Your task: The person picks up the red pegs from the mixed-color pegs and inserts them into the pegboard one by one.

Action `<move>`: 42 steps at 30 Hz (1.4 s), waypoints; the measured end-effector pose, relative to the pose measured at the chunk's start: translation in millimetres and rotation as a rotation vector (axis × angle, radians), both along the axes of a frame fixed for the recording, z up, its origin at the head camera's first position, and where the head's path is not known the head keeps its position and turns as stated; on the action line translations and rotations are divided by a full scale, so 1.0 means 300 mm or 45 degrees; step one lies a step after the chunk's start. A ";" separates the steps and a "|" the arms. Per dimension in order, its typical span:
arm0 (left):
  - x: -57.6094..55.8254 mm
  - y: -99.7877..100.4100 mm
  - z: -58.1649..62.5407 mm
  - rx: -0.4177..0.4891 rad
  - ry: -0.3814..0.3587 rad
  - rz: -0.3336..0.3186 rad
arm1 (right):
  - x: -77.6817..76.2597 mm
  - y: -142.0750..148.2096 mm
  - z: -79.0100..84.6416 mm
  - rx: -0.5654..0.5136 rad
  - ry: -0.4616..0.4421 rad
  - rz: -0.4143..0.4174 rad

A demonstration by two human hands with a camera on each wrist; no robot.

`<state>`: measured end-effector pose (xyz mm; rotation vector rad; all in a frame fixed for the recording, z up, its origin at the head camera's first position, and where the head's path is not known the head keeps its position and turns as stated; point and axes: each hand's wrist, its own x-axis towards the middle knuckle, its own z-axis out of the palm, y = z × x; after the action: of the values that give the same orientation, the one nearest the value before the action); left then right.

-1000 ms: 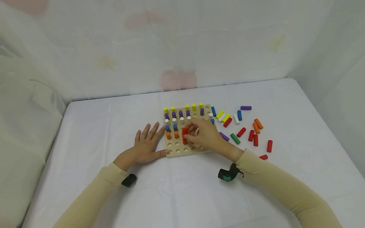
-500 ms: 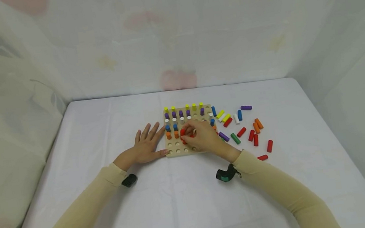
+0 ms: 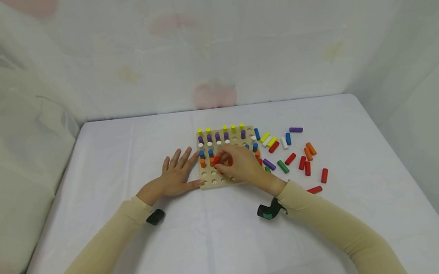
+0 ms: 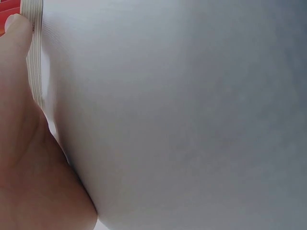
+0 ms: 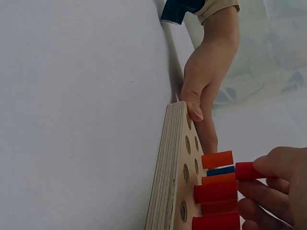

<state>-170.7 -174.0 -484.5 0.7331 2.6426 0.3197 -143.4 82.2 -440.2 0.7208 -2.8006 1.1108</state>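
Note:
A wooden pegboard (image 3: 209,186) with rows of round holes lies on the table. My left hand (image 3: 174,174) lies flat at its left side with fingers spread. In the right wrist view, the left thumb (image 5: 194,103) presses on the board's corner. My right hand (image 3: 244,164) is over the board and pinches a red peg (image 5: 245,171) between thumb and fingertips, beside standing orange pegs (image 5: 217,159). More red pegs (image 5: 216,193) stand in the board below it. The right hand hides part of the board's middle in the head view.
Yellow pegs (image 3: 225,128), purple pegs (image 3: 209,138), white pegs and blue pegs stand in the board's far rows. Loose pegs of several colours, such as a green peg (image 3: 283,166) and a red peg (image 3: 324,175), lie scattered on the white table (image 3: 201,250) to the right.
My right hand has shifted slightly left across the board with the red peg, to beside the orange pegs. The left hand has stayed still.

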 end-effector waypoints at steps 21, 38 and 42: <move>0.000 0.000 0.001 0.002 0.009 -0.005 | 0.003 -0.021 -0.030 0.164 0.123 0.033; 0.004 0.002 0.007 0.013 -0.007 -0.001 | 0.013 -0.031 -0.069 0.203 0.234 0.037; 0.006 0.003 0.012 0.018 0.004 -0.001 | 0.012 -0.033 -0.073 0.207 0.244 0.026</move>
<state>-168.9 -173.0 -481.0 0.7395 2.6456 0.3372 -139.8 72.3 -462.1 0.8228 -2.7465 0.7769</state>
